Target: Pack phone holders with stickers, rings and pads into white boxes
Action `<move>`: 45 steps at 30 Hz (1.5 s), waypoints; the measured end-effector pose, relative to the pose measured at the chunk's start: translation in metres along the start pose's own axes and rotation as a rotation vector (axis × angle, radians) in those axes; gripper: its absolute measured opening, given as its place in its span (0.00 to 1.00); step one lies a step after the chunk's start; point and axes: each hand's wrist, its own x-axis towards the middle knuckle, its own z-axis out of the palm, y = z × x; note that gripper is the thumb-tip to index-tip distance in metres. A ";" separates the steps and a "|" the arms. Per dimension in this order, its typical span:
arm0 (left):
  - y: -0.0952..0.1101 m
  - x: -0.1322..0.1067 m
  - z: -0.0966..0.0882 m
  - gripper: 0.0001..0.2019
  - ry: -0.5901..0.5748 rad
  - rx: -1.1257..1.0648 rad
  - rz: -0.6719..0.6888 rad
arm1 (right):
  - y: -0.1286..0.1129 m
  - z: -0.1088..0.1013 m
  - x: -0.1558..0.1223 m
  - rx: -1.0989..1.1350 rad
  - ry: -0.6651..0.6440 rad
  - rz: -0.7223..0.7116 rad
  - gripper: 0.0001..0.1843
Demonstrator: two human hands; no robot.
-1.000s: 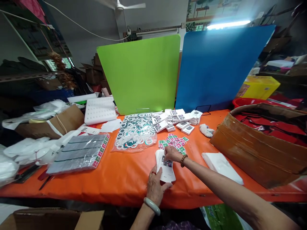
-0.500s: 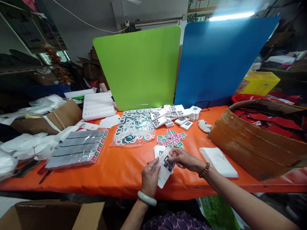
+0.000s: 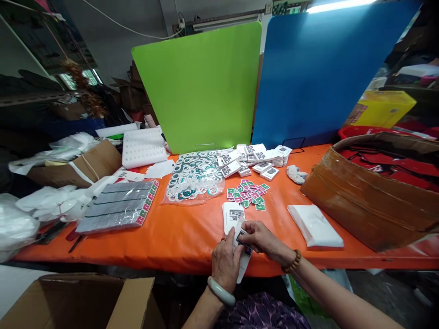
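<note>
My left hand (image 3: 224,260) and my right hand (image 3: 262,237) both pinch one white printed card (image 3: 243,250) just above the near edge of the orange table (image 3: 178,237). A small stack of the same white cards (image 3: 232,215) lies on the table just beyond my hands. Farther back sits a scatter of green and pink stickers (image 3: 247,193). Behind them is a pile of small white boxes (image 3: 252,162), and to its left a clear bag of round green-and-white tags (image 3: 194,178).
A flat white packet (image 3: 313,225) lies to the right, beside a big open cardboard box (image 3: 370,192). A wrapped grey pack (image 3: 118,206) and plastic bags sit at the left. Green (image 3: 200,87) and blue boards (image 3: 322,73) stand at the back. Another carton (image 3: 82,301) is below the table edge.
My right hand lifted a card from the stack on the table. Both hands then drew it back toward me to the table's near edge.
</note>
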 end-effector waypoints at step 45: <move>-0.040 -0.011 0.029 0.17 -0.126 -0.931 -0.285 | 0.083 0.016 -0.040 0.127 0.264 -0.116 0.22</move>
